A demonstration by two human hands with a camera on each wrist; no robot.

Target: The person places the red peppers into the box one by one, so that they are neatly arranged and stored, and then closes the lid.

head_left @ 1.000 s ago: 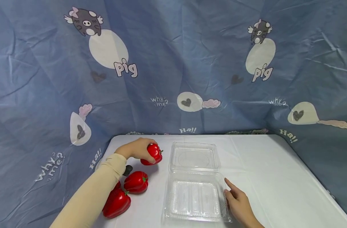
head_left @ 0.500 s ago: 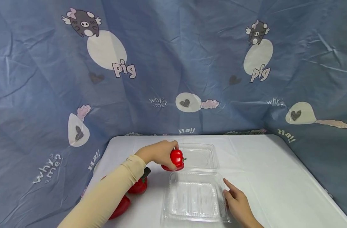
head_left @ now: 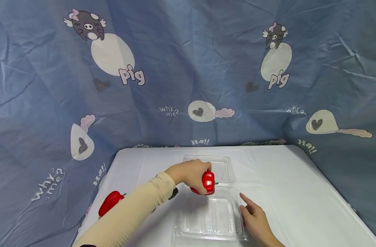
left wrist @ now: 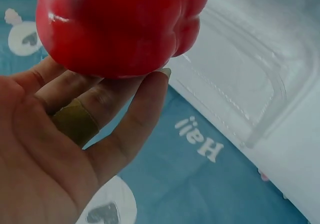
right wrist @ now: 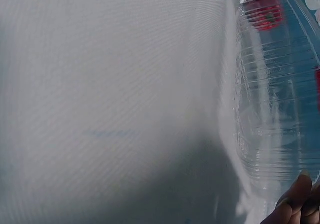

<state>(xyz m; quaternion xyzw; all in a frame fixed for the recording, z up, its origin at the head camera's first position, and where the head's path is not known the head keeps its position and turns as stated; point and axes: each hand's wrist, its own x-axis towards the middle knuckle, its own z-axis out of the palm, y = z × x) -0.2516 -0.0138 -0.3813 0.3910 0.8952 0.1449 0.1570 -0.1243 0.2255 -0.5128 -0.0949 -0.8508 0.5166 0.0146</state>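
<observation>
My left hand (head_left: pixel 189 174) grips a shiny red bell pepper (head_left: pixel 209 183) with a green stem, fingers behind it and thumb in front. The pepper hangs over the hinge side of a clear plastic clamshell container (head_left: pixel 212 236), which lies unfolded with its lid (head_left: pixel 224 170) at the back. Filling the top of the left wrist view, the pepper (left wrist: pixel 115 29) rests against the fingers. My right hand (head_left: pixel 256 219) holds the container's right rim between thumb and fingers; in the right wrist view, its fingertips (right wrist: pixel 300 189) are at the rim, beside the ribbed wall (right wrist: pixel 270 109).
Another red bell pepper (head_left: pixel 109 203) lies on the white table (head_left: pixel 286 192) at the left, partly behind the left sleeve (head_left: pixel 135 209). More peppers are hidden by that arm. A blue printed cloth (head_left: pixel 163 68) hangs behind the table.
My left hand has carried the bell pepper rightward from the table's left side to over the container. My right hand has stayed at the rim. The forearm now covers more of the other peppers.
</observation>
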